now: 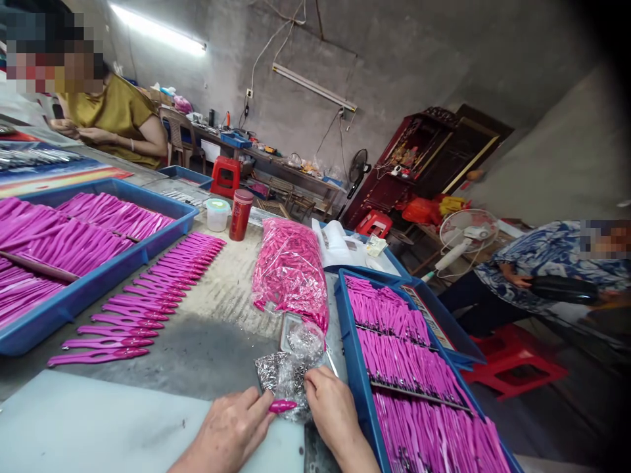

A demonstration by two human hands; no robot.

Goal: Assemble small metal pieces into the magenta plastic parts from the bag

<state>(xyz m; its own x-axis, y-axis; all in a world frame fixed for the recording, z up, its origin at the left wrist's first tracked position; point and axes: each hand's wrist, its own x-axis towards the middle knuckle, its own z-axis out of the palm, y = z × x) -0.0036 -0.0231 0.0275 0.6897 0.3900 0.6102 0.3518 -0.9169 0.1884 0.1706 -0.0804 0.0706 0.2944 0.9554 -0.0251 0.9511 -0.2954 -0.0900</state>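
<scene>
My left hand (236,420) is closed around a small glossy magenta plastic piece (282,406), whose tapered end points right. Just to its right, my right hand (331,404) has its fingers bent together at the edge of a clear plastic bag (305,345) of small silver metal parts; what it pinches, if anything, is hidden. A pile of small metal pieces (270,372) lies just beyond my fingers. Further left, a slanting row of slim purple forked pieces with glossy magenta ends (142,305) rests on the table.
Blue trays packed with purple pieces stand at left (180,223) and right (351,355). A bag of pink pieces (290,266), a red canister (240,215) and a lidded tub (217,215) stand beyond. A white board (108,427) lies in front. Two people (123,118) sit nearby.
</scene>
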